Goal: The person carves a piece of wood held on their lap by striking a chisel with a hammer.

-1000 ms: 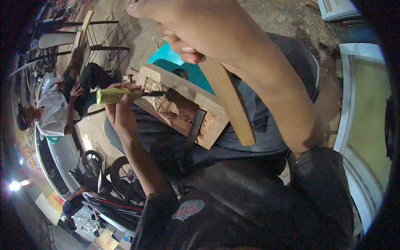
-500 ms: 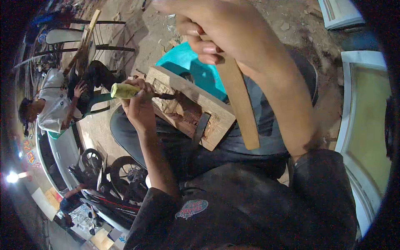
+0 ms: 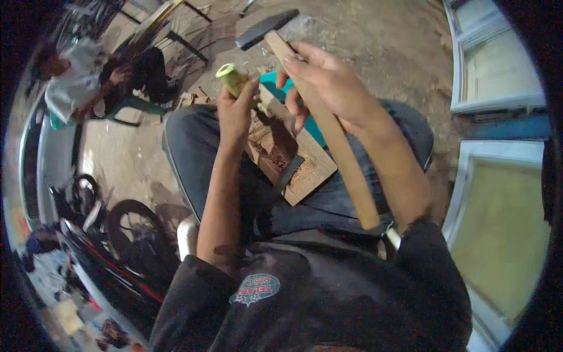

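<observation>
My left hand (image 3: 236, 111) is wrapped around a chisel with a yellow-green handle (image 3: 230, 77), its butt end tipped up. The dark chisel blade (image 3: 275, 126) reaches down toward a recess carved in a wooden block (image 3: 316, 175) lying across my lap. In my right hand (image 3: 331, 79) is a hammer, gripped high on its long wooden handle (image 3: 346, 155). Its dark metal head (image 3: 267, 29) is beyond the left hand, clear of the chisel. A dark strip (image 3: 288, 173) crosses the near part of the block. Wood chips sit in the recess.
Something teal (image 3: 315, 129) shows under the block's far side. To the right lie white-framed panels (image 3: 501, 146). A seated person (image 3: 79, 82) is at the far left, and a motorcycle (image 3: 138, 226) stands at the lower left. Wood scraps (image 3: 190, 100) litter the dirt floor.
My right hand has come down and nearer the block, bringing the hammer head into view. The chisel handle has swung more upright in my left hand. The whole view has shifted.
</observation>
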Action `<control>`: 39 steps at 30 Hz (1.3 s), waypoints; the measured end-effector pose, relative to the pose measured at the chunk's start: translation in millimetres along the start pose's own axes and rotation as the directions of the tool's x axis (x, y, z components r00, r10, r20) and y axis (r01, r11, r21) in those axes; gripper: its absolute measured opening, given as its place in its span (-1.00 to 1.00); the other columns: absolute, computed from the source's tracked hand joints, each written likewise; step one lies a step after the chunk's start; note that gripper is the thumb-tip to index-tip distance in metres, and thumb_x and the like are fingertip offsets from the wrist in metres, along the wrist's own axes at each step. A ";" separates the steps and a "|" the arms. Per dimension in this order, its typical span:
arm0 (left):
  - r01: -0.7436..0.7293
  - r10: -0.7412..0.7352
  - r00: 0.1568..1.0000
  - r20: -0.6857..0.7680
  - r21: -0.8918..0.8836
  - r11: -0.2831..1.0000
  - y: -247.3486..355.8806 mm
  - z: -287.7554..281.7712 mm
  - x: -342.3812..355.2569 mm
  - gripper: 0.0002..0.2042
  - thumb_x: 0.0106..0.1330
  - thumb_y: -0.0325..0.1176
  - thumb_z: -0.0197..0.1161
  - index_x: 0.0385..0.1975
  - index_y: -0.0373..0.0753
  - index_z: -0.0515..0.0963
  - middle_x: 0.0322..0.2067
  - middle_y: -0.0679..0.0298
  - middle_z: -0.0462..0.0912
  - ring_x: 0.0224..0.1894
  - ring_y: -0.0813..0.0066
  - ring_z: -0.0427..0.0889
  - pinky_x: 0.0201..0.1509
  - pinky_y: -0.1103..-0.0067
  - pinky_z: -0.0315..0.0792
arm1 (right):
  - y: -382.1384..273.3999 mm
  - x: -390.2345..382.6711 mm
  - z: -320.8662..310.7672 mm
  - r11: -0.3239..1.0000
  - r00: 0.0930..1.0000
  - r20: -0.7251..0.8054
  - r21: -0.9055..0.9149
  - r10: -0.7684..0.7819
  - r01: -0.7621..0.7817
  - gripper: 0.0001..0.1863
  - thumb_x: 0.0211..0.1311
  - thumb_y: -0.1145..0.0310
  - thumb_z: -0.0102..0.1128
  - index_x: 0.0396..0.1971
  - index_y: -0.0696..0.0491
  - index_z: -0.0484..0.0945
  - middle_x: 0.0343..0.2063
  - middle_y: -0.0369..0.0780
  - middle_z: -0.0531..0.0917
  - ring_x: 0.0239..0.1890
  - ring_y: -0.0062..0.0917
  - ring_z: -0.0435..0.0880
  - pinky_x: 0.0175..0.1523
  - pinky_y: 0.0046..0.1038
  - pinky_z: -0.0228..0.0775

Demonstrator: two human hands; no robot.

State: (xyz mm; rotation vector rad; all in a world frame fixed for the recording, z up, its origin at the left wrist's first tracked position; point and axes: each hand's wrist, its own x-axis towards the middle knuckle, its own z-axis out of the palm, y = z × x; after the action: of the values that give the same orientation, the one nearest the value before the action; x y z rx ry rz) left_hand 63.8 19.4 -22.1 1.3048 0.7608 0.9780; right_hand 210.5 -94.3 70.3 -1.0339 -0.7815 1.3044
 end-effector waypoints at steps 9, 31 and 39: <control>-0.112 0.111 0.993 0.038 0.022 0.993 -7.1 -19.3 -11.7 -0.82 0.27 -0.31 0.26 -0.27 -0.25 0.46 -0.49 0.43 0.49 -0.44 0.69 0.44 -0.38 0.67 0.34 | -77.5 -17.0 54.6 0.904 0.990 -0.075 -0.421 -0.118 0.075 -0.64 0.41 0.20 -0.11 0.04 0.12 0.37 -0.55 -0.30 0.43 -0.78 -0.75 0.26 -0.75 -0.67 0.13; -0.206 0.194 0.962 0.191 0.041 0.978 16.7 -15.9 -18.1 -0.82 0.19 -0.40 0.20 -0.32 -0.33 0.40 -0.43 -0.03 0.48 -0.33 0.03 0.51 -0.27 0.34 0.35 | -61.1 -36.7 105.0 0.747 0.732 -0.296 -0.518 -0.614 0.417 -0.67 0.41 0.11 -0.14 -0.07 0.05 0.37 -0.62 -0.34 0.38 -0.75 -0.70 0.34 -0.71 -0.65 0.20; -0.237 0.213 0.960 0.181 0.120 0.964 7.1 -27.5 -11.0 -0.83 0.19 -0.39 0.24 -0.28 -0.26 0.44 -0.43 0.09 0.52 -0.36 0.28 0.56 -0.29 0.48 0.39 | -90.3 -47.9 92.9 0.719 0.858 -0.239 -0.667 -0.454 0.195 -0.65 0.38 0.19 -0.03 0.00 0.12 0.33 -0.61 -0.27 0.39 -0.76 -0.68 0.32 -0.70 -0.63 0.24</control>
State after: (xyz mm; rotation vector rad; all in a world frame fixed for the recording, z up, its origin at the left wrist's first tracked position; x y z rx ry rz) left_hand 33.6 21.1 -19.5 1.6020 0.5678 0.9937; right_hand 153.6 -123.3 192.7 -1.5379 -1.0617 0.4768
